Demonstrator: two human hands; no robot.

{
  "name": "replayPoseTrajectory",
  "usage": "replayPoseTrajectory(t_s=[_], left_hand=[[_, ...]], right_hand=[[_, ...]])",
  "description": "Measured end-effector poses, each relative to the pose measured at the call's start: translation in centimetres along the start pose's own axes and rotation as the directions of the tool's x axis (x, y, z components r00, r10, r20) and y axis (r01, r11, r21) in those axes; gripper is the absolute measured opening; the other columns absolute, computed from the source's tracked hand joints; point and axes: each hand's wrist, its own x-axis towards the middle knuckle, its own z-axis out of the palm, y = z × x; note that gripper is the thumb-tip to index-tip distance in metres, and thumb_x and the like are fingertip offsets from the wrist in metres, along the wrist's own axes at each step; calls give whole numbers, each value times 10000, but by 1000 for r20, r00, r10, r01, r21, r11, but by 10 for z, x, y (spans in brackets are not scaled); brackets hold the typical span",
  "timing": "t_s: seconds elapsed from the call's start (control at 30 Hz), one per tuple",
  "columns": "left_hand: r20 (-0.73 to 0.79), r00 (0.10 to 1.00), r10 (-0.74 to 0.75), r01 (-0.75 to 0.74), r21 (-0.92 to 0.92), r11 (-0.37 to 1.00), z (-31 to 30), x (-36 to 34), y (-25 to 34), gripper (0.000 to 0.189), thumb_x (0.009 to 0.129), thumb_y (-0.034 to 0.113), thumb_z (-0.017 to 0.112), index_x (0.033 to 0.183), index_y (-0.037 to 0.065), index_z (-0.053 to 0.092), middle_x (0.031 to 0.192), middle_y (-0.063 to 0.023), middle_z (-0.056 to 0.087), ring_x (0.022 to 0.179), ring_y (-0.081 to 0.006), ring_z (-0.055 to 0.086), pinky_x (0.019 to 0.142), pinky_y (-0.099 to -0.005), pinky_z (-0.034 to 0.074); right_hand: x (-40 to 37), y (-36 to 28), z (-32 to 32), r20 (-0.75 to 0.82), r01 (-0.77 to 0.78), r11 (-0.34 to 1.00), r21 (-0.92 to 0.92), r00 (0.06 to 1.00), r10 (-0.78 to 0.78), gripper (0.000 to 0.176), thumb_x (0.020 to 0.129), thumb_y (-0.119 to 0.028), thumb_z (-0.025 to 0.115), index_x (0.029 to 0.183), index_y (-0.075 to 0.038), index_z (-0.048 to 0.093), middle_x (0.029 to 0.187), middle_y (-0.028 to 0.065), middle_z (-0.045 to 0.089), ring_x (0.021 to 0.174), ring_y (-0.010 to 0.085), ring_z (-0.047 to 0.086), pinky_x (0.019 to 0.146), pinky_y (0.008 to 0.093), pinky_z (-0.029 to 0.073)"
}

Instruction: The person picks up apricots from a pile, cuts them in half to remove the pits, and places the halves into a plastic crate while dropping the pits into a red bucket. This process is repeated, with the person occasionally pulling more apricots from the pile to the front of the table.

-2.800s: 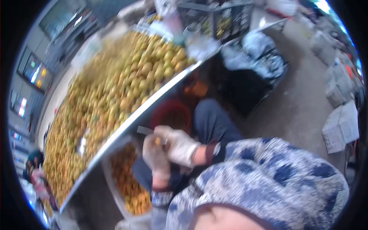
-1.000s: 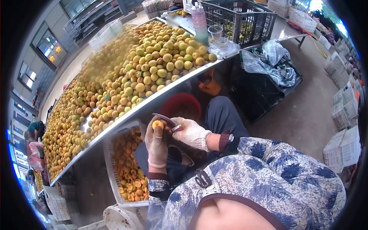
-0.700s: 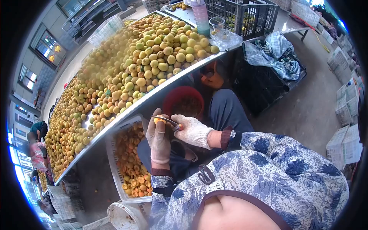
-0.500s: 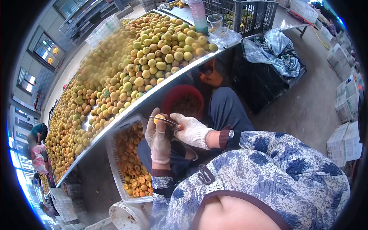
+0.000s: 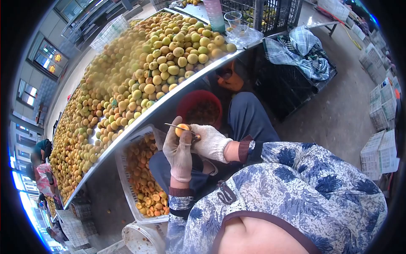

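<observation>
My left hand [image 5: 179, 154], in a light, stained glove, pinches a yellow-orange apricot [image 5: 182, 131] between thumb and fingers. In my white-gloved right hand [image 5: 211, 142] is a small knife [image 5: 170, 125], whose thin blade crosses the apricot from the right. Both hands meet over my lap. Just to their left, a white plastic crate [image 5: 128, 191] holds many halved apricots [image 5: 151, 200]. Beyond them a red bucket [image 5: 184, 103] has brownish contents. A large heap of whole apricots [image 5: 139, 80] covers the metal table above.
The metal table edge [image 5: 139, 123] runs diagonally before me. On it stand a pink-green bottle [image 5: 214, 16], a clear cup [image 5: 233, 19] and a black crate [image 5: 277, 15]. Plaid cloth [image 5: 305, 53] lies on a black crate at right. A white bucket [image 5: 137, 238] is low left; people stand far left.
My hands have drawn closer together and the left has shifted slightly right with the apricot. The knife blade now lies across the fruit at a changed angle.
</observation>
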Motion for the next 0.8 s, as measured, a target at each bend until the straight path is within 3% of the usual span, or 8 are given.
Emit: replayPoseTrajectory(t_s=[0.1, 0.17, 0.3, 0.33, 0.43, 0.6, 0.67, 0.8], left_hand=[[14, 998, 59, -60, 90, 994, 0, 0, -6, 620, 956, 216, 665, 1430, -71, 385, 1072, -67, 616, 933, -100, 584, 849, -231, 485], [-40, 998, 51, -51, -10, 999, 0, -2, -3, 643, 973, 206, 636, 1472, -52, 323, 1069, -70, 601, 919, -104, 579, 839, -228, 482], [-153, 988, 29, -39, -60, 997, 7, 0, 2, 551, 981, 301, 618, 1368, -45, 431, 998, -83, 620, 867, -135, 599, 795, -255, 495], [-183, 983, -30, -5, -188, 982, 9, -2, 6, 521, 982, 371, 601, 1291, -32, 480, 960, -92, 628, 837, -160, 610, 760, -277, 504], [-131, 989, -66, 31, -250, 968, 2, 0, 0, 581, 967, 446, 599, 1287, -24, 477, 924, -98, 632, 845, -169, 626, 727, -297, 530], [-101, 987, -125, 104, -186, 977, -7, 6, -13, 537, 978, 445, 582, 1248, -15, 520, 943, -76, 621, 829, -158, 608, 753, -283, 506], [-161, 987, -15, 16, 7, 1000, -11, 9, -20, 551, 974, 458, 584, 1246, -19, 535, 943, -73, 624, 845, -155, 605, 765, -282, 505], [-187, 982, 30, -24, 35, 999, -3, 3, -17, 581, 993, 496, 526, 1238, -30, 550, 969, -76, 636, 873, -147, 612, 792, -277, 503]], right_hand=[[4, -5, -9, 59, -31, 999, -12, 998, 32, 344, 941, -223, 480, 1197, -21, 590, 1097, 258, 653, 1073, 432, 605, 887, 451, 495], [4, -5, -8, 92, -51, 999, 16, 994, 50, 355, 940, -225, 478, 1207, -18, 587, 1107, 256, 653, 1079, 429, 605, 891, 446, 492], [-3, -2, 0, 11, -18, 998, 55, 1000, 17, 370, 935, -205, 469, 1245, -21, 552, 1151, 247, 646, 1111, 425, 594, 921, 436, 478], [-5, 0, 2, 14, -16, 999, 46, 1000, 15, 365, 934, -194, 466, 1250, -26, 542, 1151, 245, 646, 1108, 422, 596, 923, 441, 476], [-3, 6, 6, 23, -25, 999, 47, 999, 24, 352, 933, -170, 460, 1251, -34, 526, 1149, 246, 644, 1101, 416, 601, 924, 457, 473], [2, 8, 1, 26, -76, 997, -22, 997, 77, 435, 896, -97, 490, 1330, -82, 503, 1189, 241, 625, 1120, 408, 597, 949, 427, 475], [4, 9, 2, 37, -81, 995, -50, 996, 83, 430, 891, -98, 496, 1320, -65, 503, 1182, 247, 626, 1122, 410, 594, 951, 429, 474], [2, 13, 5, 48, -66, 997, -33, 997, 67, 402, 887, -101, 500, 1280, -21, 504, 1156, 260, 632, 1114, 420, 593, 951, 436, 473]])
